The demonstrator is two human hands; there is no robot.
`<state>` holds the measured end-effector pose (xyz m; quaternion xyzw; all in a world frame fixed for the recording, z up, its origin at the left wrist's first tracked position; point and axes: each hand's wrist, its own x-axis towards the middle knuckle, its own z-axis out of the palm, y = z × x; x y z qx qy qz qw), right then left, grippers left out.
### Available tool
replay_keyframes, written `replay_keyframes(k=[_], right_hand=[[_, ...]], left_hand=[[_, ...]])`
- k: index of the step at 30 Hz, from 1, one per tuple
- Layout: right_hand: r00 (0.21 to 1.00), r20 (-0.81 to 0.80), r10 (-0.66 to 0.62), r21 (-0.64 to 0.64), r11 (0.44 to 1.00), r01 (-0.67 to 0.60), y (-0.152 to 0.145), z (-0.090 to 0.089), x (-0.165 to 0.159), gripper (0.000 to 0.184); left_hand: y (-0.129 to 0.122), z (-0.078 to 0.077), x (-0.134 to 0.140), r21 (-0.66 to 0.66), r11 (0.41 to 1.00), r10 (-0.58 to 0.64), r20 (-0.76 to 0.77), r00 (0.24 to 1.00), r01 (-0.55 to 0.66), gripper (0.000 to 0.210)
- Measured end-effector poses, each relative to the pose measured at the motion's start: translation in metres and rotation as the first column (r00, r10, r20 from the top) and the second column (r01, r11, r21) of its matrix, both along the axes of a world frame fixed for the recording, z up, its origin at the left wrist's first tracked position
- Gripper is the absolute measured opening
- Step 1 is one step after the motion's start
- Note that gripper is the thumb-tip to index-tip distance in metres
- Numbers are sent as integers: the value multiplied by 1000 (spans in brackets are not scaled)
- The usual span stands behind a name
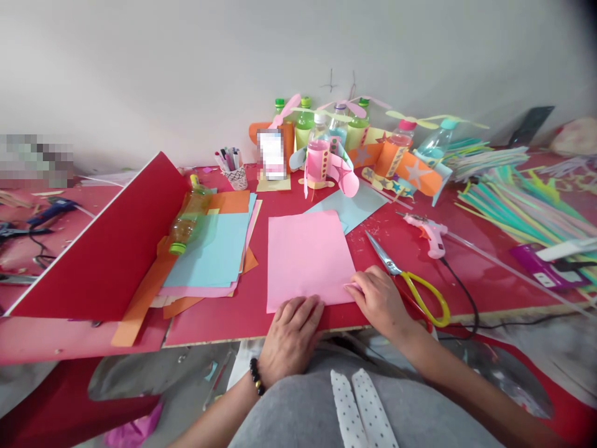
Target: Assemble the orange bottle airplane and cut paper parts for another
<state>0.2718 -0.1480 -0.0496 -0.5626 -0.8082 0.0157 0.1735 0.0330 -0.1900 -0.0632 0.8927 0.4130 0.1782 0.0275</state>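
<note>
A pink sheet of paper [308,255] lies flat on the red table in front of me. My left hand [295,333] rests on its near edge, fingers stretched out flat and pressing on the paper. At the lower right corner, my right hand [377,298] is closed in a pinch on the sheet, and the paper there looks slightly curled up. Just right of that hand lie scissors [422,289] with yellow handles, blades pointing away from me. Part of a red-handled tool [413,302] shows beneath them. A light blue sheet [361,205] sits partly behind the pink one.
On the left are stacked coloured sheets [209,249], a plastic bottle [189,214] and a slanted red board [116,242]. Behind stand a pen cup [236,178], a phone [271,155] and several decorated bottles [318,162]. A corded glue gun [431,236] and paper strips [527,211] lie right.
</note>
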Motion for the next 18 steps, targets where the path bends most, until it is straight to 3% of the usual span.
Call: replay_keyframes(k=[18], right_hand=[[1000, 3, -2, 18, 1000, 2, -4, 5, -3, 11]], left_hand=[[-1, 1, 1, -24, 1000, -2, -10, 1000, 2, 50]])
